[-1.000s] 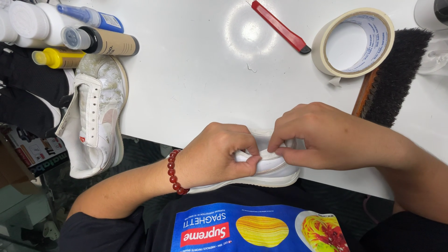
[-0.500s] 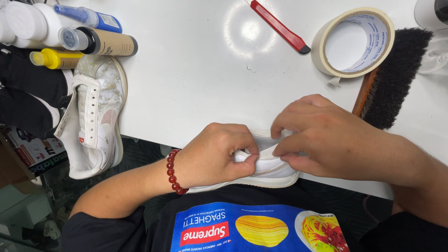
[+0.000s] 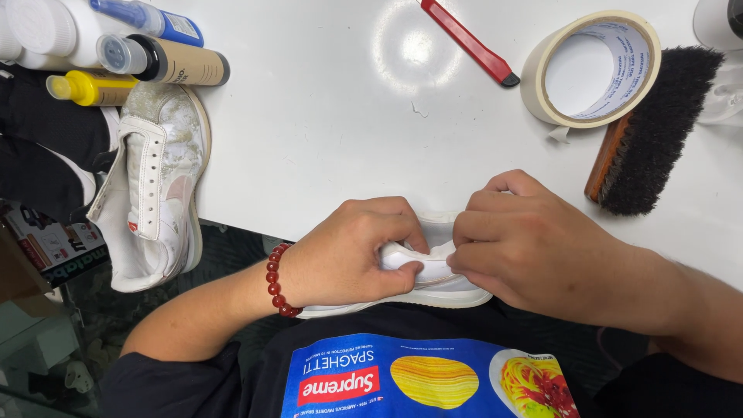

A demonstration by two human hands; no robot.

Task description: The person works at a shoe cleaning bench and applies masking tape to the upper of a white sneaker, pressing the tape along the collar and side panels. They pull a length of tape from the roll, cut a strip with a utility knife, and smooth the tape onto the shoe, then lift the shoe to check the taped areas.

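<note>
A white sneaker (image 3: 433, 279) lies at the near edge of the white table (image 3: 333, 147), pressed against my dark shirt. My left hand (image 3: 348, 251), with a red bead bracelet on its wrist, is closed over the shoe's left part, thumb on the white upper. My right hand (image 3: 534, 244) grips the same shoe from the right, fingers curled over its top. Both hands cover most of the shoe; only part of the upper and the pale sole show.
A second, dirty white sneaker (image 3: 155, 186) hangs over the table's left edge. Several bottles (image 3: 155, 62) lie at the far left. A red utility knife (image 3: 468, 42), a roll of masking tape (image 3: 592, 66) and a dark-bristled wooden brush (image 3: 654, 128) lie at the back right.
My right hand has slid left and lower over the shoe, its fingers now meeting my left hand. The left hand and shoe have barely moved.
</note>
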